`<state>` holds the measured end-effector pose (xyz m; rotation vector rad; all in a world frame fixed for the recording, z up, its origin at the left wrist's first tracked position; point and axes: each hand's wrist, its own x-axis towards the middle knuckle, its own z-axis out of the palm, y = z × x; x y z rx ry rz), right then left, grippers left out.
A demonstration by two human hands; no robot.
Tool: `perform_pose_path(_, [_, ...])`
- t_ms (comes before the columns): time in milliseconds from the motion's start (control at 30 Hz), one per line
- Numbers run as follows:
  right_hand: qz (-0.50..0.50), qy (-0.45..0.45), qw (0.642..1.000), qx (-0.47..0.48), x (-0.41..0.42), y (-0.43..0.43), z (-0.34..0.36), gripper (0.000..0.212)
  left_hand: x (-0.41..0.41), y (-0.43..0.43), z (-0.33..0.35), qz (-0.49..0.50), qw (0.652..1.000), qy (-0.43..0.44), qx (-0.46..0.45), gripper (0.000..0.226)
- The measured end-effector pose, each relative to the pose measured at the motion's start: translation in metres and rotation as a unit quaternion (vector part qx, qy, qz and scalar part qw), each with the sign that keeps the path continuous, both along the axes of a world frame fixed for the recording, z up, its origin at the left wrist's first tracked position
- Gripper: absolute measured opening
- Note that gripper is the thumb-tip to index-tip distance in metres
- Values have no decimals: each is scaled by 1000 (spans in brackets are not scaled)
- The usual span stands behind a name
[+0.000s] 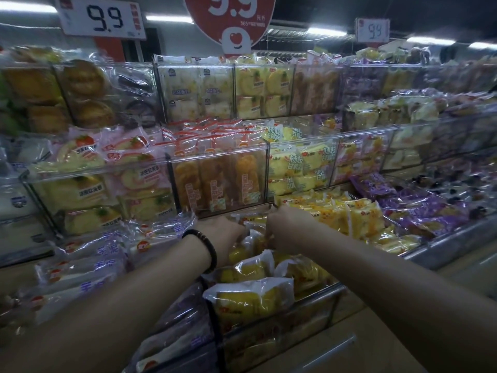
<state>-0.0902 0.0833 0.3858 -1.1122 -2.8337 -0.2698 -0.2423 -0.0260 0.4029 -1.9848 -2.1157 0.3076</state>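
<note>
Both my hands reach into a clear bin (317, 294) of yellow wrapped cakes (250, 300) on the lowest tier of a shop display. My left hand (223, 232), with a dark bead bracelet on its wrist, is buried among the packets at the back of the bin. Its fingers are hidden. My right hand (282, 227) lies close beside it, knuckles up, fingers curled down into the same packets. Whether either hand grips a packet does not show.
Clear tiered bins hold wrapped breads: orange loaves (217, 181) straight ahead, white packets with blue print (88, 259) at left, more yellow packets (349, 214) and purple packets (430, 208) at right. Price signs reading 9.9 (103, 18) hang above. A metal shelf edge (443, 238) runs along the right.
</note>
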Motion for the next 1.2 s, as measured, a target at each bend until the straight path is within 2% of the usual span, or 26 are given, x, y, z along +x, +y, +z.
perform_pose_path(200, [-20, -31, 999, -18, -18, 1, 3, 12, 3, 6, -3, 28, 999, 11, 10, 44])
perform_pose_path(367, [21, -63, 995, -70, -6, -1, 15, 28, 6, 10, -4, 43, 999, -8, 16, 38])
perform_pose_path(467, [36, 4, 993, -110, 13, -2, 23, 38, 3, 8, 3, 29, 999, -30, 2, 40])
perform_pose_path(533, [64, 75, 990, -104, 27, -6, 31, 33, 2, 3, 9, 23, 998, -61, 6, 45])
perform_pose_path(600, [95, 106, 985, -99, 41, -9, 39, 26, 6, -6, 18, 7, 993, -108, 36, 48])
perform_pose_path(700, [112, 63, 983, -129, 58, -16, 46, 39, 11, -22, 24, -41, 978, -180, 98, 22])
perform_pose_path(767, [114, 34, 981, -155, 63, -18, 46, 46, 13, -33, 21, -58, 968, -234, 64, 16])
perform_pose_path(900, [113, -16, 979, -172, 62, -25, 41, 55, 15, -46, 8, -60, 957, -282, -26, 33])
perform_pose_path(1067, [127, -4, 972, -200, 58, -22, 33, 38, 8, -46, -1, -15, 932, -360, -34, 33])
perform_pose_path(1200, [126, 7, 976, -176, 56, -25, 26, 26, 15, -45, -5, -9, 950, -311, -7, 34])
